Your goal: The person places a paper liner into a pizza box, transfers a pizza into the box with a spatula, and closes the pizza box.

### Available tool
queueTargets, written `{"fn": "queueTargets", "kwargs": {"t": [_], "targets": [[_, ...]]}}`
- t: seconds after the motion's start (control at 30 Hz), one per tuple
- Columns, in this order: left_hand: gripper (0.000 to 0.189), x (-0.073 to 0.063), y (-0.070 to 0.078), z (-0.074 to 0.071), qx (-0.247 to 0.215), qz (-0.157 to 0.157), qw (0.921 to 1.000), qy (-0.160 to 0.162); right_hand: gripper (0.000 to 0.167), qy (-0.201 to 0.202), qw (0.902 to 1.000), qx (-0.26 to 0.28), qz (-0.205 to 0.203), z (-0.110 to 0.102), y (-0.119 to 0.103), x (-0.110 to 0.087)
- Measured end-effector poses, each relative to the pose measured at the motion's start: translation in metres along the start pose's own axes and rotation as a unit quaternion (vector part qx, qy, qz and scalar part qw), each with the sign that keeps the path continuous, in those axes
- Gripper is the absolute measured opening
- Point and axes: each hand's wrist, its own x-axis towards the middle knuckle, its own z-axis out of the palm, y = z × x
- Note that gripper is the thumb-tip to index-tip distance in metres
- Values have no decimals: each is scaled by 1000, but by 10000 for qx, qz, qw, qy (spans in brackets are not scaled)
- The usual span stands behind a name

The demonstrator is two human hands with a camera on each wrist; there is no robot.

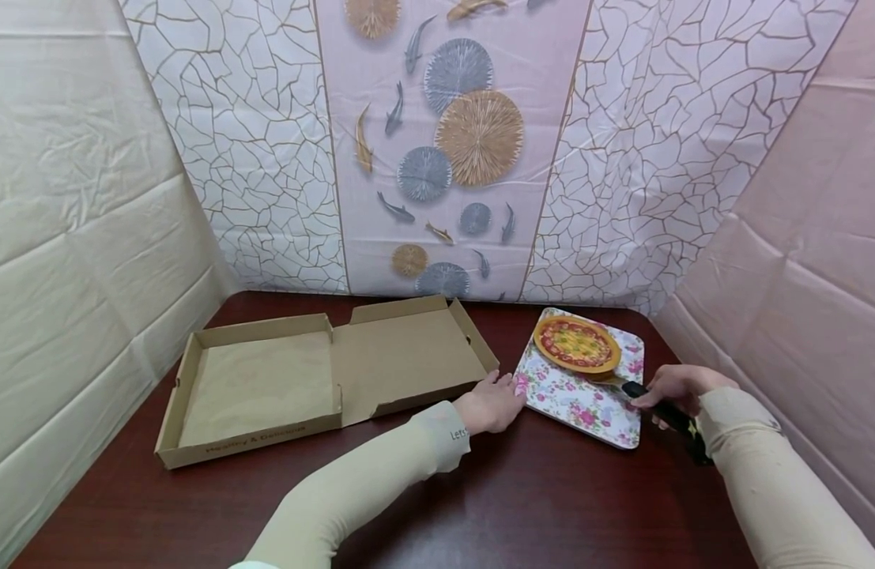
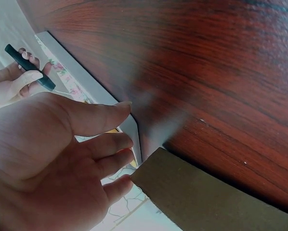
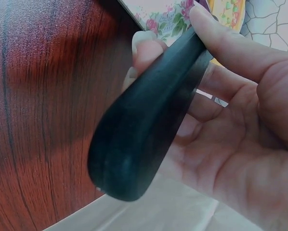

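Observation:
A pizza with a yellow and red topping lies on a white tray with a pink flower print. My right hand grips the black handle of a spatula, thumb on one side and fingers on the other. The spatula's blade reaches the pizza's near edge, its front end hidden by the pizza. Between the tray's left edge and the box lid's corner is my left hand, fingers loosely extended. In the left wrist view, its thumb and fingertips overlap the tray's rim; firm contact cannot be told.
An open cardboard pizza box stands on the left, its lid laid flat toward the tray. Brown paper lines its base. The dark red wooden table meets a patterned cloth wall behind and plain cloth at both sides.

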Motion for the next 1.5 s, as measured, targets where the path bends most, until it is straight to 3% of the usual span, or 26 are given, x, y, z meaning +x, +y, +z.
{"fn": "queueTargets", "kwargs": {"t": [0.23,0.8,1.5], "targets": [[45,0,-1,-1,74,-13,10000,14,22,-133,9999,67,-85,-1,-2,1],[46,-2,-1,-1,-13,2,10000,17,28,10,9988,-481,-75,-3,-2,5],[43,1,0,3,-92,-8,9999,95,26,68,9998,-187,-24,0,-6,12]]}}
